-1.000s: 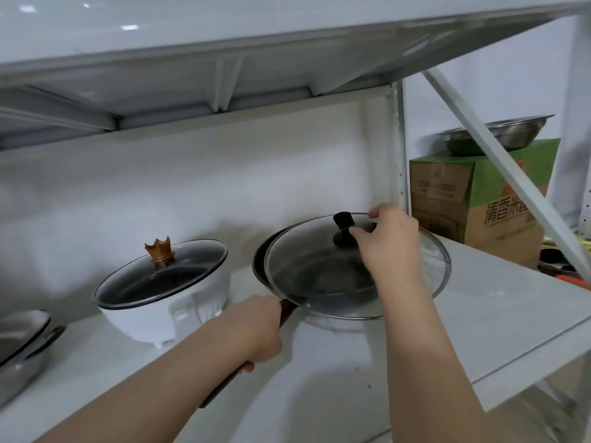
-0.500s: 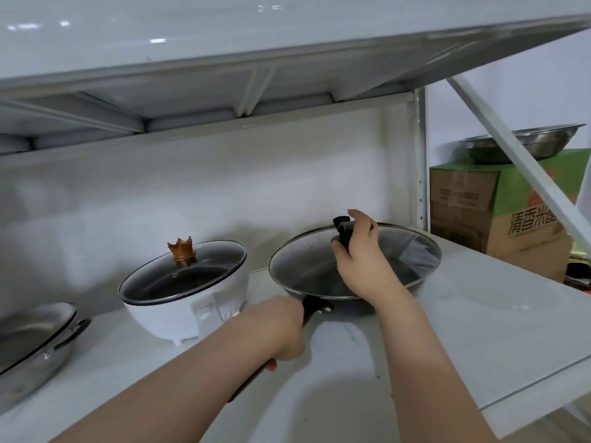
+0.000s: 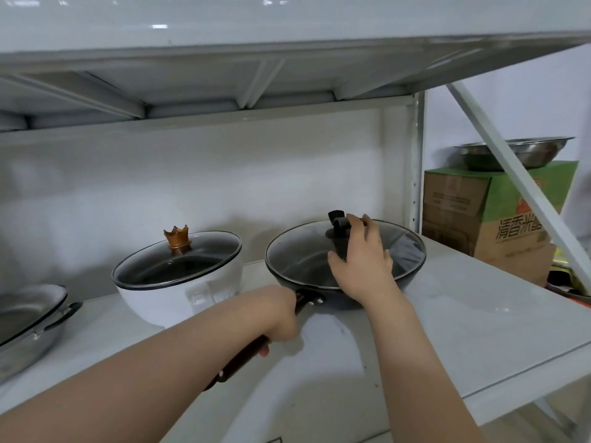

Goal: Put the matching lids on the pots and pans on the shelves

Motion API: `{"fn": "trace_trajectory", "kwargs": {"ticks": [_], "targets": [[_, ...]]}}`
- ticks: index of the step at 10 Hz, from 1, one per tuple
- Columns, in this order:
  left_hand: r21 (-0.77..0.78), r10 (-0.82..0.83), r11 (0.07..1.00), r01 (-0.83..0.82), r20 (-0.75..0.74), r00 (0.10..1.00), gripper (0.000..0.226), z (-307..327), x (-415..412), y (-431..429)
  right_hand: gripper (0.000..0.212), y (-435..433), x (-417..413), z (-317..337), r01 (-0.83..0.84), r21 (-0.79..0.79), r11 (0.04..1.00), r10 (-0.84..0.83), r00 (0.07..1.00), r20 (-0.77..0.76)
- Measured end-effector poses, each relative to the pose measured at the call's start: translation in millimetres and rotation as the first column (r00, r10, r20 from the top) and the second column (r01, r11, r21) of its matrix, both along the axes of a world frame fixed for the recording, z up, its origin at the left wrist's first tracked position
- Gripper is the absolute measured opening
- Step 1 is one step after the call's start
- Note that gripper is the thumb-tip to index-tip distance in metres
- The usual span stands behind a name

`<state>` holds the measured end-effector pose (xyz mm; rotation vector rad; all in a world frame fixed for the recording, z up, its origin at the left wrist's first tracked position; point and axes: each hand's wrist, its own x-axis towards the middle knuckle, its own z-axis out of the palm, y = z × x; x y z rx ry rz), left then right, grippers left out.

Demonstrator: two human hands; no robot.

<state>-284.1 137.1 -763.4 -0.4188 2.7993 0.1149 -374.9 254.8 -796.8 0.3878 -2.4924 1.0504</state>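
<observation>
A dark frying pan [image 3: 339, 297] stands on the white shelf [image 3: 463, 321] with a glass lid [image 3: 300, 254] lying flat on its rim. My right hand [image 3: 361, 263] grips the lid's black knob [image 3: 337, 223]. My left hand [image 3: 278, 314] is closed around the pan's long dark handle [image 3: 233, 366], which points toward me. To the left sits a white pot [image 3: 182, 292] covered by a glass lid [image 3: 179, 257] with a gold crown knob [image 3: 176, 236].
A steel wok [image 3: 28, 318] with a lid sits at the far left of the shelf. Behind the shelf post, a green and brown carton [image 3: 492, 212] carries a steel bowl [image 3: 515, 151]. A diagonal brace [image 3: 524, 187] crosses on the right. Another shelf board hangs low overhead.
The glass lid was tilted and offset to the right of the pan; it has come down and now lies centred on the pan's rim. Both hands kept their grips.
</observation>
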Motion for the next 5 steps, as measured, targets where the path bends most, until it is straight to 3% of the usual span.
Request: {"fn": "trace_trajectory", "kwargs": {"ticks": [1, 3, 4, 5], "targets": [[0.207, 0.071, 0.975, -0.078, 0.04, 0.997, 0.035, 7, 2, -1, 0.077, 6, 4, -2, 0.003, 0.028, 1.0, -0.005, 0.999, 0.045], [0.267, -0.007, 0.96, 0.081, -0.267, 0.964, 0.035, 23, 29, -14, 0.07, 4, 21, 17, -0.021, 0.016, 1.0, 0.019, 0.995, 0.099], [0.416, 0.015, 0.894, 0.167, -0.4, 0.916, 0.03, 20, 52, -30, 0.065, -3, 37, 26, -0.006, 0.009, 1.0, 0.004, 0.993, 0.122], [0.445, 0.061, 0.843, 0.302, -0.637, 0.768, 0.024, 16, 75, -46, 0.052, -7, 51, 40, 0.038, 0.098, 0.994, -0.042, 0.998, 0.047]]}}
